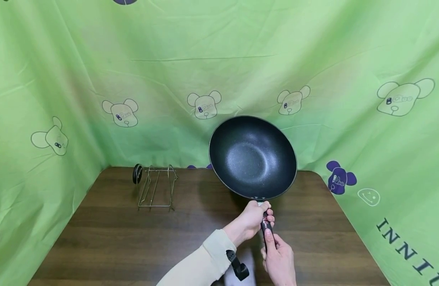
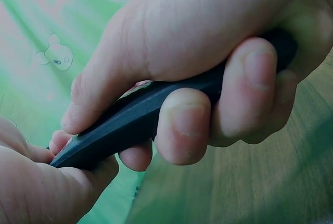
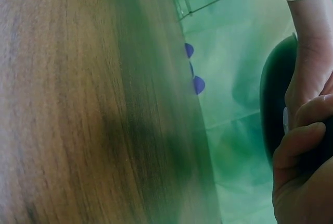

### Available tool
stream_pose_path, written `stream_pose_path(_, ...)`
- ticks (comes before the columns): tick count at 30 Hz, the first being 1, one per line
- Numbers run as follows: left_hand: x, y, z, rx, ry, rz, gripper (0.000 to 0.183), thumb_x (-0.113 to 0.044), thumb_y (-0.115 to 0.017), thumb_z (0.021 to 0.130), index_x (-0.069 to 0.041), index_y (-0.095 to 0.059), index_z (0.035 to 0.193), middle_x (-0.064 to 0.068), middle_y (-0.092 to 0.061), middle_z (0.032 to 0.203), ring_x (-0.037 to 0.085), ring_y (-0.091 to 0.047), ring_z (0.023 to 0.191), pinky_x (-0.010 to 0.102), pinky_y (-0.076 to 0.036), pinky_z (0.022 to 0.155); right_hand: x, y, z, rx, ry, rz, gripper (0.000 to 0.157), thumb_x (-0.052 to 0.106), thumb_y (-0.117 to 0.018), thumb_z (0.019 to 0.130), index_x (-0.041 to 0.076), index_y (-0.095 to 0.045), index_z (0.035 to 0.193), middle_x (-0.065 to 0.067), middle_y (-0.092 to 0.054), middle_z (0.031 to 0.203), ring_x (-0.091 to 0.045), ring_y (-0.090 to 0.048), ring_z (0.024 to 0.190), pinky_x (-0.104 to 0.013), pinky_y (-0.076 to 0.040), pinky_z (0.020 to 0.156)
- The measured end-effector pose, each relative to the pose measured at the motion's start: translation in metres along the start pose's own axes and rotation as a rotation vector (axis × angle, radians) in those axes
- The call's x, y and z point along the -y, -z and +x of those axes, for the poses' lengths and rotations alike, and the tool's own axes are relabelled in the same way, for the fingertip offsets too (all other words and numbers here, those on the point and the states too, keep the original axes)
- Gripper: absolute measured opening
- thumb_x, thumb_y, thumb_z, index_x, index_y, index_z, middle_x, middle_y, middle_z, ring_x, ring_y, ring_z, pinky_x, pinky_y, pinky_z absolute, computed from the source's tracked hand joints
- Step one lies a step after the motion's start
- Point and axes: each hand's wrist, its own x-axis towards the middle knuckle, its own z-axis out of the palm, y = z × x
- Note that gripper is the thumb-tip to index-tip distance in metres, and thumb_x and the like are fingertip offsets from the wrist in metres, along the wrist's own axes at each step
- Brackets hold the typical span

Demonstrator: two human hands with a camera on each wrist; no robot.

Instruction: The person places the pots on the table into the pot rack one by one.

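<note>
Your left hand [image 1: 253,217] was nearer the bowl of the round black metal wok with the speckled dark interior [image 1: 251,159], its fingers curled round the upper part of the long black handle [image 1: 266,227]. Your right hand [image 1: 279,258] gripped the handle's lower end, thumb laid along it. The handle's long axis ran away from you, leaning slightly left, so the wok lay ahead of both sets of fingers, tilted with its inside towards you, seemingly raised over the brown wood-grain table [image 1: 116,246]. The silver wire rack [image 1: 155,206] stood well apart, to the wok's left.
</note>
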Motion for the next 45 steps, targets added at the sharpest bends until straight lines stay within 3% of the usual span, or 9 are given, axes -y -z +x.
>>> stream_pose_path(45,-0.011,0.005,-0.003,-0.03,-0.02,0.025,0.014,-0.011,-0.043,0.101,-0.007,-0.045,0.088,0.001,-0.042,0.069,0.011,-0.039,0.057,0.021,-0.041,0.052,0.005,-0.008,0.002,0.034,0.012,0.03,0.055,0.05,-0.046,0.097,-0.005,-0.052,0.092,-0.002,-0.042,0.05,-0.01,-0.033,0.031,-0.027,-0.031,0.027)
